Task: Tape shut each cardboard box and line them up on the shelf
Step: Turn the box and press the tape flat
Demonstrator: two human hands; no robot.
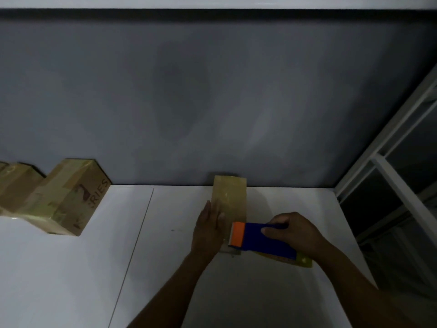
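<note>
The box (228, 200) points at the shelf's (71, 268) back edge. The left hand (208, 230) lies flat on it. The right hand (293, 233) holds the tape gun (262, 240) tight at its near end.

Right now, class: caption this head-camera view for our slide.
Left hand presses a slim brown cardboard box on the white shelf while the right hand grips a blue-and-orange tape dispenser.

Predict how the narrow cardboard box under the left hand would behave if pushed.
The narrow cardboard box probably slides easily: it lies flat on the smooth white surface. It seems light, since the left hand presses it down beside the tape dispenser. Lying low, it should not tip.
</note>
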